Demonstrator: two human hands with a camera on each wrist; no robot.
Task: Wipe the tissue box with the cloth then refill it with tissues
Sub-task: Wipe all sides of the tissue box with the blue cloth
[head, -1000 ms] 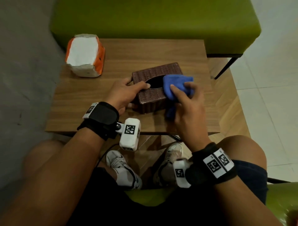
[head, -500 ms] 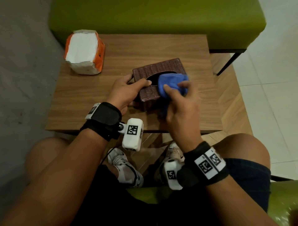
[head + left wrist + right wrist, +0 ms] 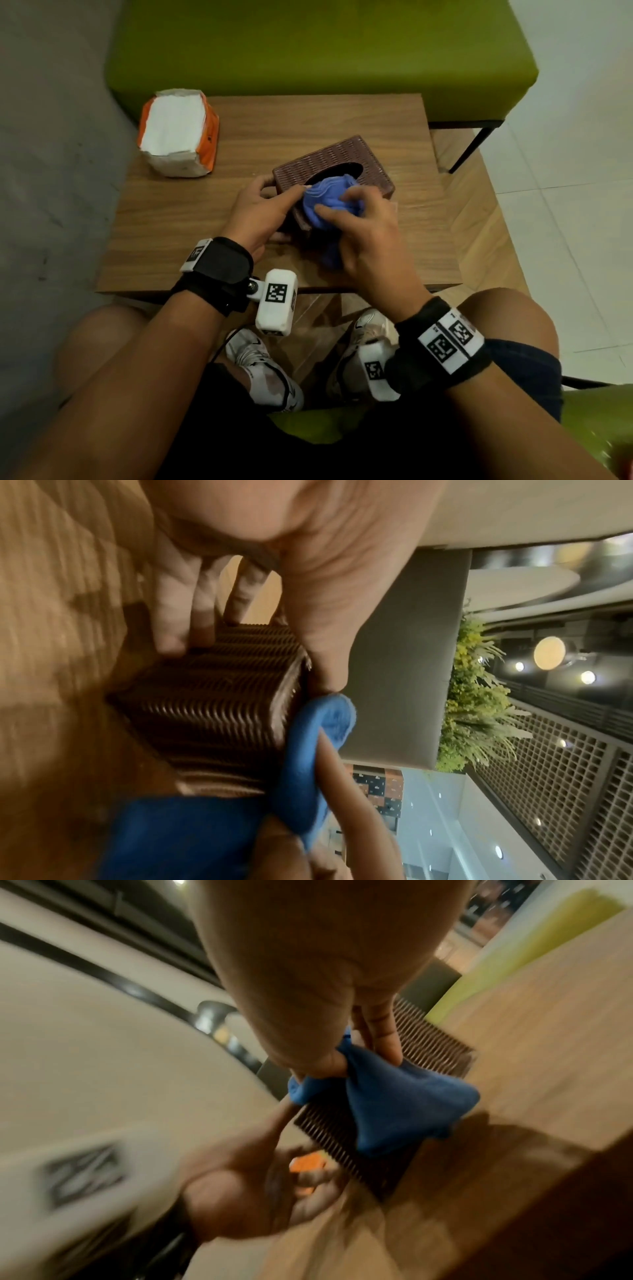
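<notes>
Clearly my left hand clamps the brown woven rectangular tissue box on the wooden tabletop; right fingers pinch the soft blue bunched cloth atop it. Box feels light, stiff; brace its end.

Bare forearms. Each wrist wears a black strap with white tags printed with black square codes, and a white camera block bearing another code. Dark shorts, white sneakers, white socks.
</notes>
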